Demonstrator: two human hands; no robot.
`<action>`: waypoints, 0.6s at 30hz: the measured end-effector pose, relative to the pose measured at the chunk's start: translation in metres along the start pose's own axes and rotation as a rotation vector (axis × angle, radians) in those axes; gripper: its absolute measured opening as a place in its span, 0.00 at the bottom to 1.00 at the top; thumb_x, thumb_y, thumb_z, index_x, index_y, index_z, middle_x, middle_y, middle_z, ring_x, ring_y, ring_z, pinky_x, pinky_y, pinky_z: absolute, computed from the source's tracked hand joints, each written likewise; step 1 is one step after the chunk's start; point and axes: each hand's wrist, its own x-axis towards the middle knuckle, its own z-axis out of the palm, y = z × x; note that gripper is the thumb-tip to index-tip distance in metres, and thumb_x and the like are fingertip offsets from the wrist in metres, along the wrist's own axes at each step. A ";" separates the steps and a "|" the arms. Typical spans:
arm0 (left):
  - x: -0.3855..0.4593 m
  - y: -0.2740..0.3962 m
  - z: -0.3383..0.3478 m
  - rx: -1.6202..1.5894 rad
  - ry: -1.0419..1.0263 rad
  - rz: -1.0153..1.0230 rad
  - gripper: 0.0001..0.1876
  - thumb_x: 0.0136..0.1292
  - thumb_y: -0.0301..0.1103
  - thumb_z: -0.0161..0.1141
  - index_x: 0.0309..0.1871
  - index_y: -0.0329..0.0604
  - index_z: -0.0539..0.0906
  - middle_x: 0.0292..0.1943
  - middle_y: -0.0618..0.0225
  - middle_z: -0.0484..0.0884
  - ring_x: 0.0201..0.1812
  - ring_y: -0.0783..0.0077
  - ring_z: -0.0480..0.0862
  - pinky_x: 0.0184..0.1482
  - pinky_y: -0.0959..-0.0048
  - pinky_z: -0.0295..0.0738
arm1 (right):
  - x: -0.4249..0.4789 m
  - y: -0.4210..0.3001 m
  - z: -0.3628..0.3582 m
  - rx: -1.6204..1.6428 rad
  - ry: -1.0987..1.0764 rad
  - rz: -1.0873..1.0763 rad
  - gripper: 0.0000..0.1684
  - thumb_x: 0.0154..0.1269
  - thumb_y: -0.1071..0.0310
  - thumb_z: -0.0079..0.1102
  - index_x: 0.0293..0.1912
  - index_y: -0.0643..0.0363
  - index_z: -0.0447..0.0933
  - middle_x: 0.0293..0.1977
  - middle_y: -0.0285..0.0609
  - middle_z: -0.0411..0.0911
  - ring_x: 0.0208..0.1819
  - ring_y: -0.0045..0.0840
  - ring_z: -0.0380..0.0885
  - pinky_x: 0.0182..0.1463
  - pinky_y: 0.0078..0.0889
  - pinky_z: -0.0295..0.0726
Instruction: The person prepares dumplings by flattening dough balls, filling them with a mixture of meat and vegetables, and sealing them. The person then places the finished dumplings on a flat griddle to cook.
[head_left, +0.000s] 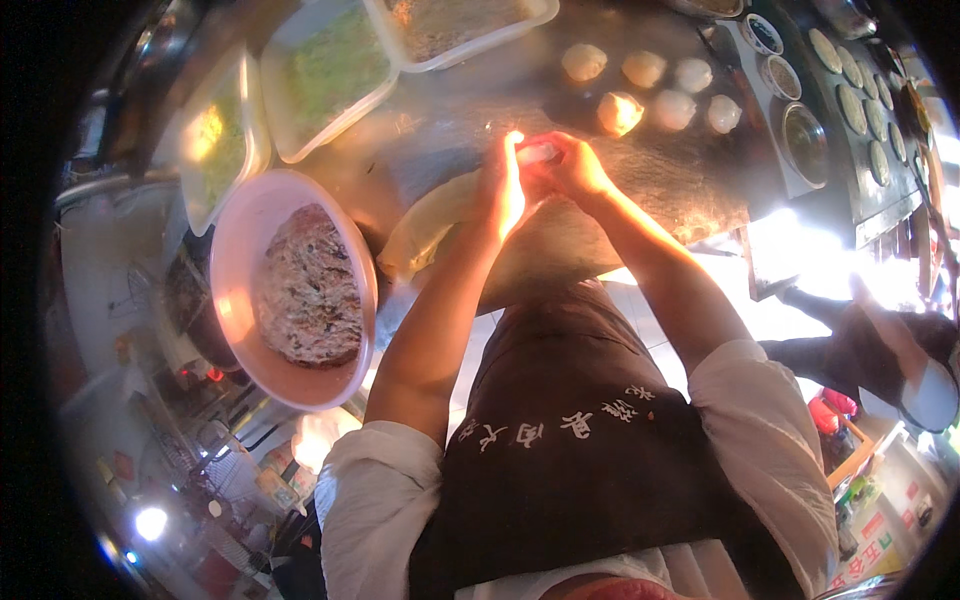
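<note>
My left hand (507, 186) and my right hand (577, 163) meet over the work surface, cupped around a small pale piece of dough (537, 154). Fingers hide most of that piece, and strong light washes out its edges. Beside my left forearm lies a thick, curved strip of dough (426, 225), partly covered by the arm. Beyond my right hand, several filled dough balls with pinched tops (619, 112) sit in two loose rows. The worktop (675, 184) under my hands is brown and worn.
A pink plastic bowl (225, 262) of minced filling (311, 292) stands at left. Behind it are plastic tubs of chopped green filling (330, 82) and brownish filling (457, 26). Small bowls (805, 142) and flat dough rounds (851, 109) line the right. Another person (885, 337) is at far right.
</note>
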 end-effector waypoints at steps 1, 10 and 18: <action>-0.001 0.005 -0.006 0.244 -0.013 0.098 0.18 0.63 0.52 0.55 0.44 0.48 0.77 0.44 0.63 0.79 0.41 0.63 0.80 0.39 0.60 0.79 | 0.004 -0.002 0.000 0.191 -0.037 0.106 0.21 0.53 0.70 0.65 0.49 0.63 0.76 0.39 0.45 0.80 0.36 0.25 0.80 0.42 0.29 0.79; -0.009 0.051 -0.001 1.004 0.012 0.213 0.09 0.53 0.40 0.58 0.26 0.49 0.84 0.22 0.61 0.83 0.30 0.55 0.84 0.40 0.59 0.78 | -0.010 -0.051 0.002 -0.224 0.035 -0.011 0.20 0.40 0.66 0.69 0.38 0.57 0.82 0.33 0.43 0.82 0.38 0.26 0.80 0.46 0.29 0.77; 0.013 0.041 -0.017 0.933 0.223 0.330 0.14 0.55 0.43 0.60 0.39 0.45 0.81 0.41 0.57 0.80 0.47 0.52 0.79 0.50 0.59 0.74 | 0.014 -0.119 0.002 -0.381 0.315 -0.422 0.25 0.41 0.60 0.72 0.42 0.60 0.81 0.43 0.52 0.80 0.44 0.40 0.80 0.46 0.38 0.78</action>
